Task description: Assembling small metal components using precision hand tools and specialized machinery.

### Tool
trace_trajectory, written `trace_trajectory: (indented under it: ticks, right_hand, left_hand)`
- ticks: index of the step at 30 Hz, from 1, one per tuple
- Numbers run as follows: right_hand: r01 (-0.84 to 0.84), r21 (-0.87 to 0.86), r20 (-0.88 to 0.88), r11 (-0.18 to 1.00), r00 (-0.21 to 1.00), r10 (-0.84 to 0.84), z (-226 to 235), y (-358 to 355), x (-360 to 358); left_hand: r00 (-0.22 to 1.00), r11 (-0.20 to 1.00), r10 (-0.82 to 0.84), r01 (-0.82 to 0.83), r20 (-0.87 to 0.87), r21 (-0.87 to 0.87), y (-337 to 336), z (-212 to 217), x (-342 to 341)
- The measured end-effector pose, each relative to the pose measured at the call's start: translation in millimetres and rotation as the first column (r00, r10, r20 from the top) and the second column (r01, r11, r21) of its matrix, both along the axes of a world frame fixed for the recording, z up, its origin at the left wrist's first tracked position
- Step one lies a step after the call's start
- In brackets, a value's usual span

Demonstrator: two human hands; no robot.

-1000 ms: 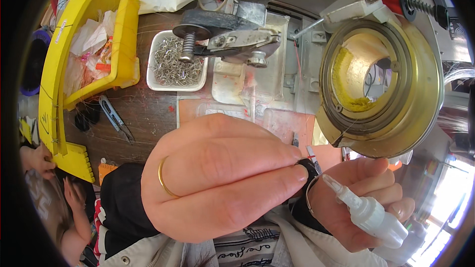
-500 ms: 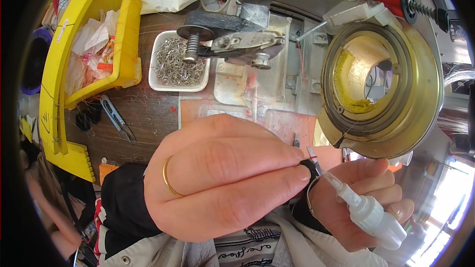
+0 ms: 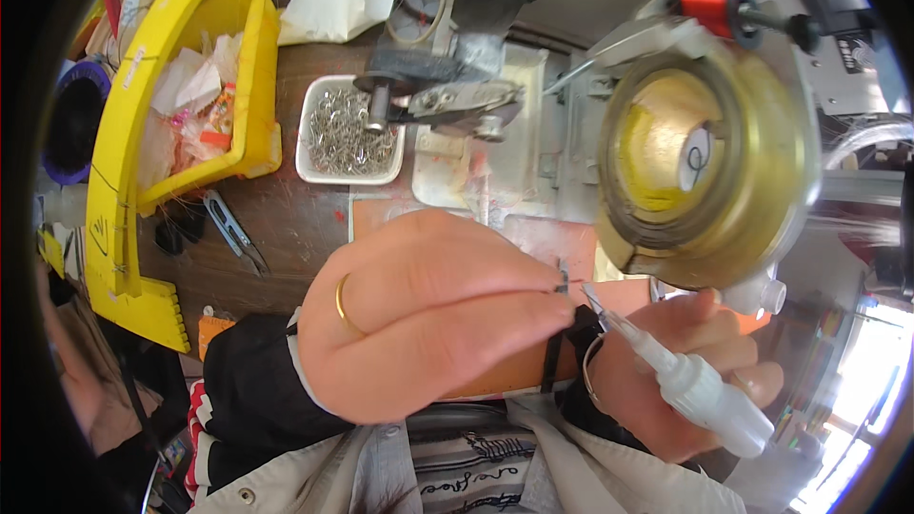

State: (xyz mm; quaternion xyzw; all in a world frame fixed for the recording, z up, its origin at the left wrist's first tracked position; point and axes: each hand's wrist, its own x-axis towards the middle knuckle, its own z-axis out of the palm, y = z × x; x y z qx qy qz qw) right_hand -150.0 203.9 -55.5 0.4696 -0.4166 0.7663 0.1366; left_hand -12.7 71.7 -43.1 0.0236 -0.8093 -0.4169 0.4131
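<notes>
My left hand, with a gold ring on one finger, is closed in a pinch at the middle of the bench. What its fingertips hold is too small and hidden to make out. To its right, my right hand is partly turned up with fingers curled, holding a small white glue bottle. The bottle's narrow clear nozzle points up and left, close beside my left fingertips but apart from them. A white dish of small metal hooks stands beyond my left hand.
A winding machine's brass-coloured ring head stands at the right, below a red spool. A metal clamp arm reaches over the bench. Left are a yellow bin with scraps and blue thread snips. White paper lies at the back.
My left fingertips have drawn slightly left and up, away from the nozzle. The bottle in my right hand has shifted a little left. The red-wrapped bit by the fingertips shows less clearly.
</notes>
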Motion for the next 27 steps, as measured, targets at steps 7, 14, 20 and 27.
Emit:
trace_trajectory:
  ticks: [7,14,20,27]
  right_hand:
    - [-0.268,0.025,0.038,0.963,0.963,0.267,-4,13,-21]
    - [-0.107,0.024,0.092,0.994,0.99,0.104,60,78,-38]
    - [0.539,0.068,0.184,0.84,0.82,-0.542,74,176,-113]
    - [0.662,0.559,-0.062,0.499,0.633,-0.771,42,204,-159]
  left_hand:
    - [0.99,0.986,0.135,-0.138,-0.039,-0.097,5,-14,-18]
    - [0.969,0.973,0.228,-0.231,-0.092,-0.025,11,-21,-14]
    - [0.96,0.965,0.262,-0.262,-0.097,0.005,14,-23,-18]
    - [0.95,0.956,0.295,-0.293,-0.104,0.034,15,-27,-14]
